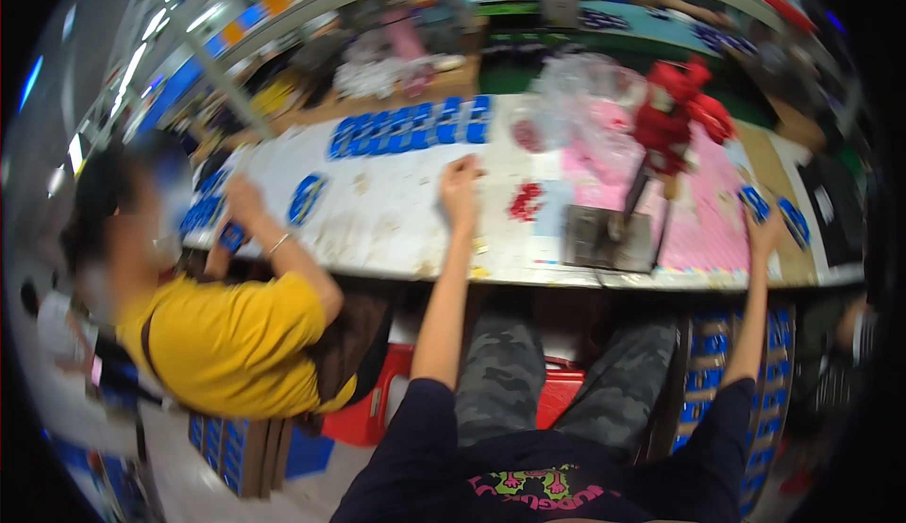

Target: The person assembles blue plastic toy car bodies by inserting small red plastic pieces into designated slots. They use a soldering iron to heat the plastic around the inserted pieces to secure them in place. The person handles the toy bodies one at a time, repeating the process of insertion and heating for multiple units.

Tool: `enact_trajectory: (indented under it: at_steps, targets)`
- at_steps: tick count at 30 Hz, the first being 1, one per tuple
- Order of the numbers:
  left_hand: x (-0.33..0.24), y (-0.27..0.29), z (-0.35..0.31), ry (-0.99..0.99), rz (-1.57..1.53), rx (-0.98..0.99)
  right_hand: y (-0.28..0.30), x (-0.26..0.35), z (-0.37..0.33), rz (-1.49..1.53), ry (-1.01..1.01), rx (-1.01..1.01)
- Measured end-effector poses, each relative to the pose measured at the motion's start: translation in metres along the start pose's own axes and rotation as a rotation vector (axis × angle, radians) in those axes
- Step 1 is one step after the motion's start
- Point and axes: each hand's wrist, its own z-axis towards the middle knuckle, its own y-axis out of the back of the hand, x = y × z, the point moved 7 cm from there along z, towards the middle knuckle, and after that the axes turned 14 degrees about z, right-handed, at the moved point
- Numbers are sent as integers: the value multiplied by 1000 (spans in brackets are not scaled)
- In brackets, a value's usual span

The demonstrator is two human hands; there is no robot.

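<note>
My left hand (460, 188) hovers over the white tabletop, its fingers curled together. Whatever they may hold is too small or hidden to make out. Just to its right lies a scatter of small red pieces (526, 202). Far over on the right, my right hand (765, 232) is closed on a blue card pack (754, 203). Beside that hand a second blue card pack (795, 224) lies on the brown strip of the table. Several more blue packs (411, 128) form a row beyond my left hand.
A metal-based device (609, 238) with a red-wrapped top (665, 117) stands between my hands, near pink sheeting (703, 211) and clear plastic bags (585, 89). At left, a co-worker in a yellow shirt (236, 344) handles blue packs. Stacked boxes (708, 372) sit beside my right leg.
</note>
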Motion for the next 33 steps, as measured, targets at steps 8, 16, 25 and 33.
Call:
enact_trajectory:
  at_steps: [8, 16, 25, 33]
  targets:
    - [-22, -3, -3, -36, -181, -14, 14, 13, 4, 6, -16, -57]
    - [-64, 19, -14, -222, -127, -165, 43, 21, 6, 182, -53, -235]
    - [-203, 54, -184, -530, -439, 134, 162, 210, -161, 1862, -512, -101]
    - [-213, 31, -231, -353, -661, 362, 150, 307, -183, 2135, -586, 937]
